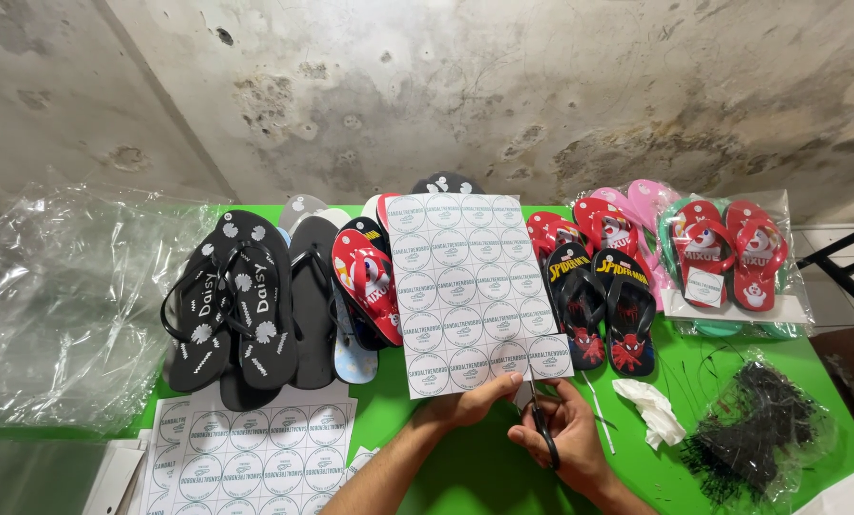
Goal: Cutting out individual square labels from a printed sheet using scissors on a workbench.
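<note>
My left hand (470,405) holds up a white sheet of round printed labels (470,286) by its bottom edge. My right hand (565,434) grips black-handled scissors (540,420), blades pointing up at the sheet's lower edge near its right corner. The sheet hides some of the flip-flops behind it. Both forearms come in from the bottom of the frame over a bright green table (465,467).
Rows of flip-flops lie along the table: black flowered pairs (231,300) at left, red ones (365,281), black-and-red pairs (604,305), bagged red pairs (728,257) at right. More label sheets (246,453) lie bottom left. Clear plastic bags (64,296), crumpled tissue (651,410), black ties (756,434).
</note>
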